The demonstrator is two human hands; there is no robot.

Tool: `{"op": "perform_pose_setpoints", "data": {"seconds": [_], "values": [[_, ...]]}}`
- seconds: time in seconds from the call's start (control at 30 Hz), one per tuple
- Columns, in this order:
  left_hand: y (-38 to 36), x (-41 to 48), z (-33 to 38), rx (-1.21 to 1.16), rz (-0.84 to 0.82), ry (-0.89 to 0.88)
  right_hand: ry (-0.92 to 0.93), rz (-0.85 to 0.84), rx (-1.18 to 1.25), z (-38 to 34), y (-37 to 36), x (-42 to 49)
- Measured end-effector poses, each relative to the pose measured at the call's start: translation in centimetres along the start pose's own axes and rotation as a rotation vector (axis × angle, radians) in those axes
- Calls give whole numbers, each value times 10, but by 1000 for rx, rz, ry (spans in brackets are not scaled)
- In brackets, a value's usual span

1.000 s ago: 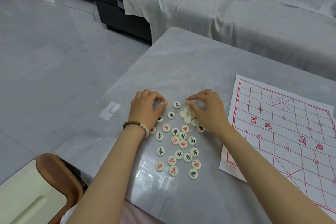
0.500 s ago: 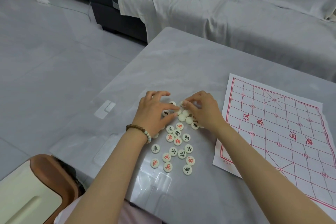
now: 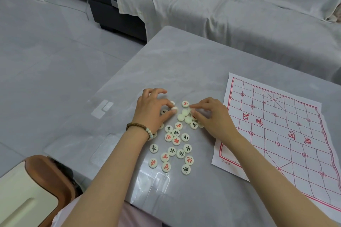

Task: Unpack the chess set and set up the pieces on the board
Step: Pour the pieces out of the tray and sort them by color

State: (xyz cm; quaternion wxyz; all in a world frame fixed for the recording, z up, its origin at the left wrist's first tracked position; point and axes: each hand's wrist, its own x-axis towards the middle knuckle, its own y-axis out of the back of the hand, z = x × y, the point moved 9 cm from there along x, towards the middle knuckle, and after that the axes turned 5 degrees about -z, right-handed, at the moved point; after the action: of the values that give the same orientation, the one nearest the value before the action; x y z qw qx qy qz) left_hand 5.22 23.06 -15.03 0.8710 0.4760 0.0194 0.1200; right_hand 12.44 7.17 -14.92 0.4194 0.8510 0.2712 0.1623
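While both hands work at the far end of the heap, the chess pieces (image 3: 176,141) lie loose on the grey bench (image 3: 184,64). Most are face up with red or black characters, and a few near the fingers are blank side up. What looks like a clear plastic tray (image 3: 158,180) lies flat at the bench's near edge, just below the heap. The nearest pieces sit beside its far rim; whether anything lies in it I cannot tell.

The left hand (image 3: 153,110), with a beaded bracelet (image 3: 140,129) on its wrist, pinches a blank disc (image 3: 174,109) between thumb and forefinger at the heap's far left. The right hand (image 3: 212,116) has its fingers curled, thumb and forefinger nipping a second disc (image 3: 191,110) at the far right, just beside a red-lettered piece (image 3: 185,103).

The paper board (image 3: 276,134), printed with a red grid, lies flat to the right of the heap, its left edge near the right wrist.
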Motion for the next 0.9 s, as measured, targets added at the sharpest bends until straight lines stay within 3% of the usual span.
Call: {"op": "perform_pose_setpoints", "data": {"seconds": [0.37, 0.5, 0.67, 0.9], "values": [[-1, 0, -11, -63, 16, 92, -152, 36, 87, 13, 1, 15], [4, -1, -5, -64, 47, 49, -93, 98, 85, 8, 8, 11], [-1, -6, 15, -35, -53, -115, 60, -37, 64, -10, -4, 3], [-4, -7, 19, 0, -58, -127, 75, -79, -29, -12, -8, 4]]}}
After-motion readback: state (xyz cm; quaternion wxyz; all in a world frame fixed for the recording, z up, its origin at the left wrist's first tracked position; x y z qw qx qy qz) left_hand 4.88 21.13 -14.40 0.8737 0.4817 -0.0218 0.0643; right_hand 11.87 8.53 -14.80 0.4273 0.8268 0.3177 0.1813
